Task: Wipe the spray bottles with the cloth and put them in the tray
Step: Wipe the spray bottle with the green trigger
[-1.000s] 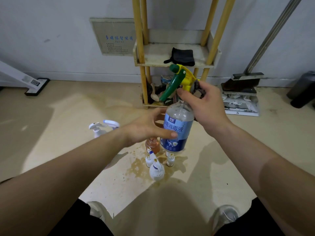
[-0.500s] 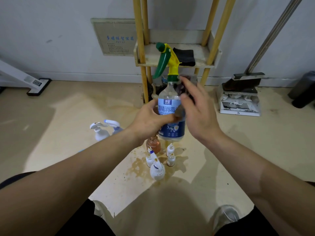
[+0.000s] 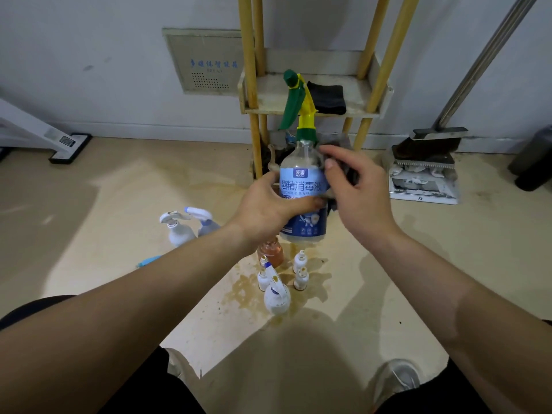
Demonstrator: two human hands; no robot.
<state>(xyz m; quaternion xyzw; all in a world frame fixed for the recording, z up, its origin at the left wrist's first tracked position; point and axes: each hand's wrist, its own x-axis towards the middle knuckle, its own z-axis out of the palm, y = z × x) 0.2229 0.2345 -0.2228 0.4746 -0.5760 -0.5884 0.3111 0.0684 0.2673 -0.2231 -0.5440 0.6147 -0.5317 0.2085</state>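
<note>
Bottle in the middle: we hold a clear plastic spray bottle [image 3: 302, 186] with a blue label up in the air, over the floor, in front of the rack. It stands almost upright. Its green and yellow trigger top [image 3: 295, 100] points to the left. Our left hand [image 3: 265, 207] grips the bottle round its middle, with the thumb across the label. Our right hand [image 3: 361, 192] pinches a dark grey cloth [image 3: 348, 174] and presses it on the right side of the bottle, near its shoulder.

Under the bottle, on the beige floor [image 3: 418, 264], stands a small orange bottle [image 3: 270, 253]. Just in front of it are a few tiny white bottles [image 3: 299, 261] and a round white spray bottle [image 3: 276, 297], close together on a brown wet stain [image 3: 239, 288]. To the left, well apart from them, two more white spray bottles [image 3: 178, 231] stand side by side.

Behind the bottle in our hands is a rack with yellow poles [image 3: 249, 70]. Its pale shelf with a low rim [image 3: 268, 97] holds a folded black cloth [image 3: 328, 98]. On the wall to the left of the rack is a grey panel with blue writing [image 3: 206, 61]. To the right of the rack a dustpan with a broom [image 3: 424, 174] stands by the wall, and a dark bin [image 3: 534, 159] stands at the far right. At the bottom we see our pale shoes [image 3: 398, 380].
</note>
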